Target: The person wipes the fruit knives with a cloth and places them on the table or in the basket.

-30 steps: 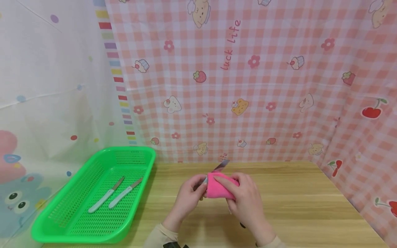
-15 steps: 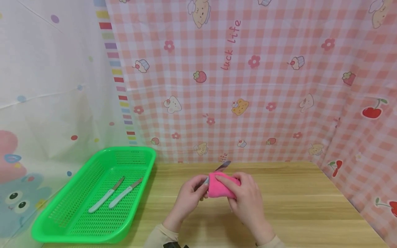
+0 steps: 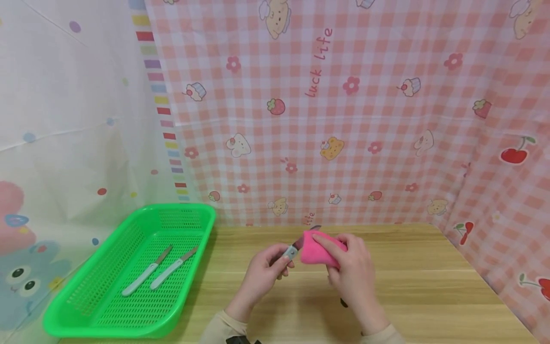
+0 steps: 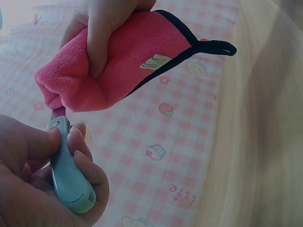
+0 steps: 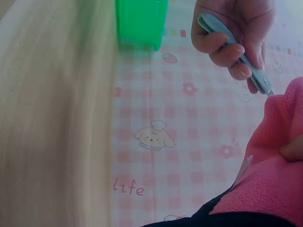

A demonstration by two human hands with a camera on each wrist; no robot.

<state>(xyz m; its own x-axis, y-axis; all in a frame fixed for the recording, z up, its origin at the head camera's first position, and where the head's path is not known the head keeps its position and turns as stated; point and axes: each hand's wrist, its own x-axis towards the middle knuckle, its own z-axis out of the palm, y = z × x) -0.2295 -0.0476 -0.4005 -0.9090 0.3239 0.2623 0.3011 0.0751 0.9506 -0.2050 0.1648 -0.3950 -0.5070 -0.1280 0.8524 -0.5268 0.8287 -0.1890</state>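
Note:
My left hand (image 3: pixel 267 268) grips a knife by its pale blue-grey handle (image 4: pixel 71 175), the blade pointing away and to the right. In my right hand (image 3: pixel 354 270) is a folded pink cloth (image 3: pixel 320 248), fluffy, with a dark edging, a small white label and a hanging loop (image 4: pixel 222 48) seen in the left wrist view. The cloth wraps the middle of the blade; the blade's tip (image 3: pixel 316 228) shows beyond it, and a short stretch by the handle is bare. Both hands are raised over the wooden table (image 3: pixel 412 272).
A green perforated basket (image 3: pixel 172 315) stands on the left of the table. Two knives with pale handles, a left one (image 3: pixel 141 279) and a right one (image 3: pixel 167 274), lie in it. A pink checked curtain (image 3: pixel 365 124) hangs behind the table.
My right hand has moved the cloth along the blade, away from the handle and to the right. More blade now shows by the handle, less at the tip. The left hand stays nearly still.

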